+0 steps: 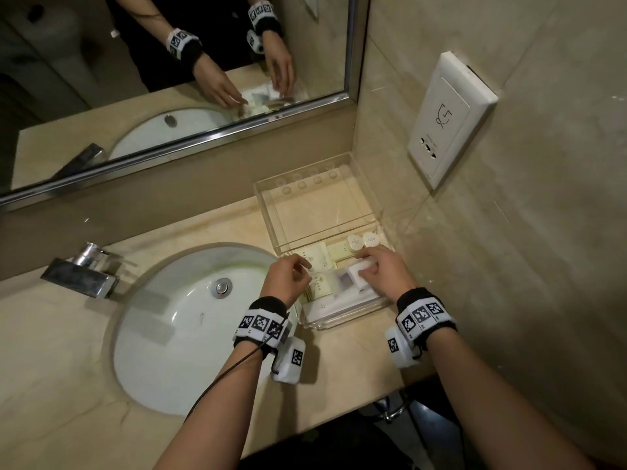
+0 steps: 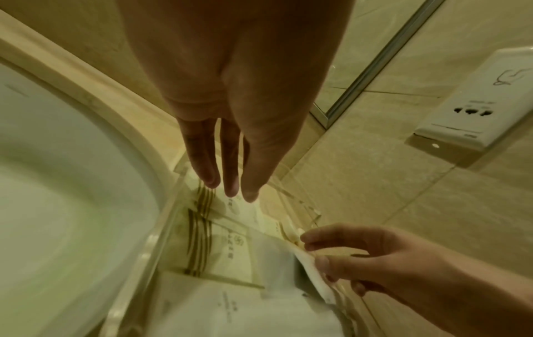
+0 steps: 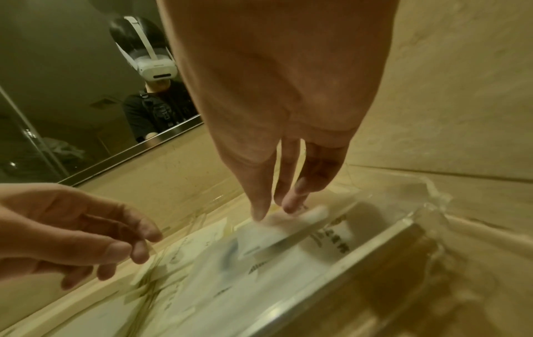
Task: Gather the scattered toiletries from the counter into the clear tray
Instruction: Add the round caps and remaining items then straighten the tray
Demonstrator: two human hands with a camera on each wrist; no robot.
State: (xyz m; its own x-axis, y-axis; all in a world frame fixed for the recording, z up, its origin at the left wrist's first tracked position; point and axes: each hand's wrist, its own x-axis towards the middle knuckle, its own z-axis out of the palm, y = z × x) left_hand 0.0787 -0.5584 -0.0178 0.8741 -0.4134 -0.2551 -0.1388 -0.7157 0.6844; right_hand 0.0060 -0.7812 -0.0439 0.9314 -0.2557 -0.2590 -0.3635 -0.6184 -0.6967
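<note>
**While both hands work in the tray, a small white box is the piece at risk**

Though the tap [image 1: 81,271] and the sink [image 1: 190,330] on the left play no part, the sink matters as a hazard, for its rim runs just beside the left wall of the clear tray [image 1: 307,169]. Next comes the left hand [image 1: 288,276], which hovers over the tray's near left corner with its fingers loosely curled and nothing in them; cream sachets [image 1: 317,257] lie flat beneath it. Right of those, clear-wrapped packets [image 1: 339,301] fill the near part of the tray, and two small round bottles [image 1: 361,240] stand by its right wall. Over the packets the right hand [image 1: 385,274] pinches a small white box [image 1: 361,271] between thumb and fingertips, low above the pile. The tray's far half is bare. No toiletries show on the worktop [image 1: 346,361] around it, so the gathering looks nearly done.

The pile is what I would watch. Set on slippery wrapping, the box could slide or tip, and a nudge from the right hand could topple the bottles just beyond it. A push on the light tray might shift it toward the sink.
</note>
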